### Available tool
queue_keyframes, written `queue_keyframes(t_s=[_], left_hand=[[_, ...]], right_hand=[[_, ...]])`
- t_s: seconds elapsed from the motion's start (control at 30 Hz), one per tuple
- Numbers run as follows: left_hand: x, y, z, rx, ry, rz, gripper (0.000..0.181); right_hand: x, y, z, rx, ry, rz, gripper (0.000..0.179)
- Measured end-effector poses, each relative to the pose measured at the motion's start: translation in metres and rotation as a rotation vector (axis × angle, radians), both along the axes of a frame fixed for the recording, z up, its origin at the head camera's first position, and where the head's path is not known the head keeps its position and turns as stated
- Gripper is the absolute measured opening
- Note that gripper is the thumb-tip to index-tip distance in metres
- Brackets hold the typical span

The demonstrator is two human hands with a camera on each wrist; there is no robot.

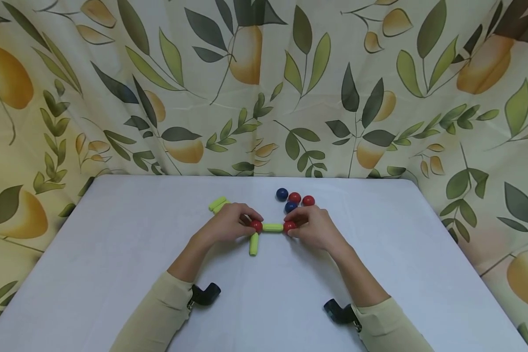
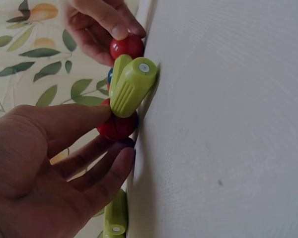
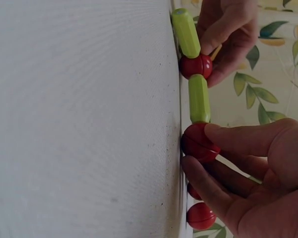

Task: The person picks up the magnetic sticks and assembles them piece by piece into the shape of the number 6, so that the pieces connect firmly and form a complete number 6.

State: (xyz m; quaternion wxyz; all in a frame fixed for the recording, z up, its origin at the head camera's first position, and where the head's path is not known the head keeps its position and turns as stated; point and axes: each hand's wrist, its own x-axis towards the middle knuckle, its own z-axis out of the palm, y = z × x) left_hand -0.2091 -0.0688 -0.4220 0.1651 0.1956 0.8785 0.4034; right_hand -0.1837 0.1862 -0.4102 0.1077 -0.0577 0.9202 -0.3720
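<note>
My left hand [image 1: 233,222] pinches a red ball [image 1: 257,226] between thumb and fingers. From that ball one green rod [image 1: 253,244] points toward me, and another green rod [image 1: 273,228] runs across to a second red ball [image 1: 289,226]. My right hand [image 1: 314,226] grips this second ball with thumb and fingertips. In the left wrist view the near rod [image 2: 134,89] shows a round metallic disc at its free end. The right wrist view has both held balls, the nearer one [image 3: 200,143] under my right thumb, joined in a line by the rod [image 3: 199,98].
Behind my right hand lie loose balls: a blue ball [image 1: 282,194], another blue one, and two red balls [image 1: 308,201]. Spare green rods [image 1: 218,203] lie behind my left hand. The white table [image 1: 136,244] ends at a patterned curtain [image 1: 308,98].
</note>
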Motion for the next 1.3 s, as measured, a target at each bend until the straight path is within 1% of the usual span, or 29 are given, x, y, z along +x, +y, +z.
queue_keyframes(t_s=[0.3,0.6,0.83,1.0,1.3], left_hand=[[-0.0018,-0.0002,-0.0027,0.004,-0.005,0.014,0.027],[0.0000,0.0010,-0.0021,0.002,-0.014,0.047,0.026],[0.0010,0.0024,-0.0025,-0.009,-0.018,0.057,0.026],[-0.0001,0.0020,-0.0035,-0.012,-0.019,0.053,0.027],[0.0000,0.0013,-0.0027,-0.013,-0.021,0.061,0.027]], right_hand=[[0.0004,-0.0004,-0.0003,0.002,0.005,-0.001,0.029],[0.0001,-0.0012,0.0000,0.010,0.011,0.010,0.028],[0.0002,-0.0005,-0.0015,0.024,0.024,0.011,0.028],[-0.0003,-0.0002,-0.0030,0.028,0.033,0.014,0.028],[0.0007,-0.0019,0.0006,0.035,0.035,0.018,0.029]])
